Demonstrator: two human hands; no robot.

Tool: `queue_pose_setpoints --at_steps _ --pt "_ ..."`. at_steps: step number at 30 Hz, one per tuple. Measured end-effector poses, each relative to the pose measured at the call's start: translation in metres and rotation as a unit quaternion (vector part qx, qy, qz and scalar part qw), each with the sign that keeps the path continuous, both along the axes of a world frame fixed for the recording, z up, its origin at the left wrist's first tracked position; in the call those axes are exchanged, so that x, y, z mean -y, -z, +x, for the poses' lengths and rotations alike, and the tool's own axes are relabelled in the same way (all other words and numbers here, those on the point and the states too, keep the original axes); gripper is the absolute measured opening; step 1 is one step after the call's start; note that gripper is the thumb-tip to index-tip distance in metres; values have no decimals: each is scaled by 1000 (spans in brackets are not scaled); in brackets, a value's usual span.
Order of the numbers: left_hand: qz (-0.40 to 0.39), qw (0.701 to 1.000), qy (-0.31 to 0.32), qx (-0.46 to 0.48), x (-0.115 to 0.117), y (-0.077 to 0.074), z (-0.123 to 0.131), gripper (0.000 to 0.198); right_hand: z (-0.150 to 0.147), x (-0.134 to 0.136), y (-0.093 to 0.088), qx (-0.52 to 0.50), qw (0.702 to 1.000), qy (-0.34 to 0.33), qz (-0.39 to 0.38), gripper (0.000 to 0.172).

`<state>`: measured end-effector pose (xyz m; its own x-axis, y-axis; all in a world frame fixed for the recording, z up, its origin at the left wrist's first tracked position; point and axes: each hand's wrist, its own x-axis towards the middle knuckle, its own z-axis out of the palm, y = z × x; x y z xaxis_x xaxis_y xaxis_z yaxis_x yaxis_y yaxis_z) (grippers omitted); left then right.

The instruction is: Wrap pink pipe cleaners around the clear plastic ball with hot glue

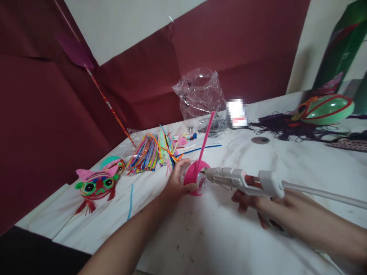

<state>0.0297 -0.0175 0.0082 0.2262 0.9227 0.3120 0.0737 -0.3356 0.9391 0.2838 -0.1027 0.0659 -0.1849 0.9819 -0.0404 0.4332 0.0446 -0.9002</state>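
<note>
My left hand (180,178) is closed round a small clear rounded piece, probably plastic, partly covered in coils of pink pipe cleaner (192,174). One straight pink end (207,135) sticks up from the coils. My right hand (269,208) grips a white hot glue gun (236,178) from below, its handle mostly hidden by my fingers. The gun's nozzle points left and is right at the pink coils; whether it touches them I cannot tell. A clear glue stick (323,194) runs out of the gun's back.
Bundles of coloured pipe cleaners (145,154) lie behind my left hand. A decorated animal-face craft (97,185) sits at left. Behind are a crumpled clear bag (200,95) and a pixelated white item (236,113). Dark purple yarn (275,126) and a green balloon-like craft (329,109) lie right.
</note>
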Motion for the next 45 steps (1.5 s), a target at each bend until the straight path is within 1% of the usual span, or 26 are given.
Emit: queue_pose_setpoints --at_steps 5,8,12,16,17,22,27,30,35,41,45 --pt "-12 1000 0 16 -1 1 0 87 3 -2 6 1 1000 -16 1 30" --pt "-12 1000 6 17 -2 2 -1 87 5 -4 9 -1 999 -32 2 31" --pt "-14 1000 12 15 -1 1 0 88 4 -5 8 -6 1000 -10 10 30" --pt "-26 1000 1 16 1 0 1 87 6 -7 9 5 998 -63 2 29" --pt "-25 1000 -3 14 1 0 1 87 6 -7 10 10 998 -65 -2 29" --pt "-10 1000 -3 17 0 1 0 85 4 -2 6 17 1000 -4 -9 32" --pt "-21 999 -7 29 2 0 1 84 3 1 -1 15 1000 -13 -2 27" --pt "-18 1000 -8 21 2 0 1 85 6 -2 2 24 999 -30 0 26" --pt "-21 1000 -6 18 -1 2 -1 85 9 -7 9 27 998 -55 -10 30" --pt "-12 1000 -4 8 -1 2 -2 83 4 -2 5 3 1000 -13 -6 30" --pt "-15 1000 -9 7 1 0 0 83 3 -1 2 3 1000 -19 -2 26"
